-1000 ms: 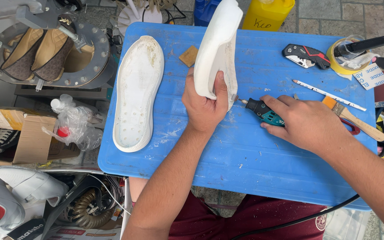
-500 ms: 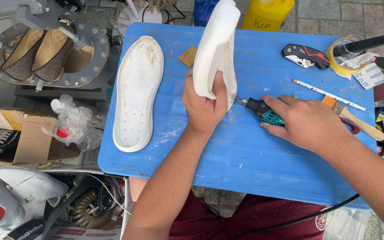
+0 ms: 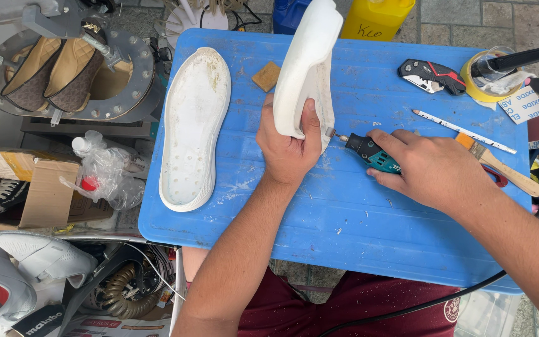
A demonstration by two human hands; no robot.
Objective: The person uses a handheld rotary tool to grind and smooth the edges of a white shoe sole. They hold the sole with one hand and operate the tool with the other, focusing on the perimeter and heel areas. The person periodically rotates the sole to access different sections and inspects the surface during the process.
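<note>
On the counter [image 3: 344, 224], a flat sole [image 3: 194, 125] lay left of the upright sole [image 3: 307, 68] I held; the rotary tool [image 3: 372, 153] lay right.

A utility knife [image 3: 432, 76], paintbrush [image 3: 499, 166], and perhaps a sanding block [image 3: 266, 76].

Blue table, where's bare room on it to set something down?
The blue table is bare along its near edge, below the left hand and right hand, and between the flat sole and the left forearm. The far right corner is crowded: knife, tape roll, pencil, brush.
</note>
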